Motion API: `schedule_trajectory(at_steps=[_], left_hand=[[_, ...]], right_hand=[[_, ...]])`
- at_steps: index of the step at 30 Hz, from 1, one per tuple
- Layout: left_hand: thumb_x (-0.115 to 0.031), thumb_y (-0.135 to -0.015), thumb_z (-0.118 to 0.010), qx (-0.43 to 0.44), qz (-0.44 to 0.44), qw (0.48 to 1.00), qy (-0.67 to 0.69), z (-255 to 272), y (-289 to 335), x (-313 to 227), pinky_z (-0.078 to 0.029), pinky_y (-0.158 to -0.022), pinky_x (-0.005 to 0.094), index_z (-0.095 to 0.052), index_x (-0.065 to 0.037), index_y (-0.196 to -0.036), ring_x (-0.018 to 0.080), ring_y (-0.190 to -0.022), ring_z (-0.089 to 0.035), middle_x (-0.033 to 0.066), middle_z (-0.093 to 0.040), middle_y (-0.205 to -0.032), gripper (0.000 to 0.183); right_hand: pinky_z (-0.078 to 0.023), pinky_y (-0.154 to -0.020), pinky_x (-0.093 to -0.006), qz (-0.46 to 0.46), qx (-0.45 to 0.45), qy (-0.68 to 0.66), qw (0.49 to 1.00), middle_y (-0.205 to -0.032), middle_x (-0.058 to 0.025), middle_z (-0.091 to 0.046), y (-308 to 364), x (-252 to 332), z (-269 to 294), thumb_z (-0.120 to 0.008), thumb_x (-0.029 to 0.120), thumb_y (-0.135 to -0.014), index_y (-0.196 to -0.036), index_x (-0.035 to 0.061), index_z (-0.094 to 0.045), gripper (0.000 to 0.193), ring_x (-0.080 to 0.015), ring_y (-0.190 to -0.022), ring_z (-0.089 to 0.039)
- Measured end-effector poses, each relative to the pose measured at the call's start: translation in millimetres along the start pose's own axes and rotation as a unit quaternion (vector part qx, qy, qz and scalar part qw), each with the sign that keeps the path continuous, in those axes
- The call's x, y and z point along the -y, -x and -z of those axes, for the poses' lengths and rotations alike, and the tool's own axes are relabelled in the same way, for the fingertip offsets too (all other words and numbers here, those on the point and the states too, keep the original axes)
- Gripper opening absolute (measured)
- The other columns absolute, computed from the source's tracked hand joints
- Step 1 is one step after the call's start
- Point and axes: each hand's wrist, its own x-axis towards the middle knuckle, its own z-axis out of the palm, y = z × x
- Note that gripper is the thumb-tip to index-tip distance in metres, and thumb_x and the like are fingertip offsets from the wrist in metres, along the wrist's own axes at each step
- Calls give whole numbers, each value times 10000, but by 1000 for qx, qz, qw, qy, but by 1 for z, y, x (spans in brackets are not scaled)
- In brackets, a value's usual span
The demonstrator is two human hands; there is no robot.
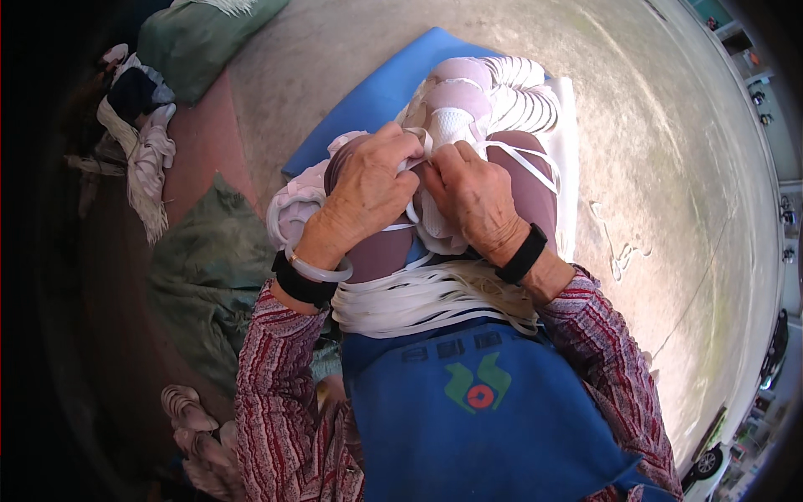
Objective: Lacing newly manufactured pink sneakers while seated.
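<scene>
A white mesh shoe upper lies across my lap, between my mauve-covered knees. My left hand is closed, its thumb and fingers pinching a flat white shoelace at the upper's left edge. Close beside it, my right hand pinches the same area of lace with curled fingers; the fingertips are partly hidden. A loose loop of lace trails to the right over my knee. Over my lap, above the blue apron, rests a thick bundle of white laces.
Stacked pale uppers lie beyond my knees, near a blue sheet. More uppers sit by my left knee. Green sacking and a pile of uppers are at left. A stray lace lies on the concrete floor.
</scene>
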Motion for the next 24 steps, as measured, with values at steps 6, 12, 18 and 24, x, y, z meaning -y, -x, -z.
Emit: schedule_trajectory(at_steps=[6, 12, 18, 24], left_hand=[[40, -759, -554, -37, 18, 999, 19, -7, 1, -1, -475, -795, 382, -618, 12, -1007, 322, -889, -597, 151, -587, -926, 258], [-7, -793, -596, -72, 49, 996, 33, -11, 8, 0, -497, -819, 407, -594, -11, -1076, 356, -924, -622, 173, -610, -995, 284], [-29, -800, -618, -117, 35, 991, -51, -15, 14, -11, -473, -838, 411, -585, -4, -1066, 357, -939, -603, 177, -617, -976, 269], [-14, -796, -587, -87, 47, 995, -2, -11, 10, -5, -466, -861, 410, -575, -10, -1077, 351, -958, -595, 169, -602, -1009, 281]], right_hand=[[-512, -506, -364, 68, 29, 88, 993, -786, -113, -545, -8, 2, 4, -575, 113, -848, -905, 35, -522, 110, -272, -643, -648], [-517, -562, -413, 33, 92, 62, 993, -831, -186, -602, -11, 5, 11, -584, 96, -846, -914, 9, -524, 126, -339, -689, -652], [-456, -595, -402, -13, 183, -160, 970, -740, -188, -583, 5, -7, 57, -626, 95, -898, -821, -19, -573, 147, -343, -664, -592], [-504, -577, -429, 27, 71, -86, 993, -777, -173, -605, -3, -5, 25, -659, 194, -867, -818, 11, -551, 218, -370, -663, -627]])
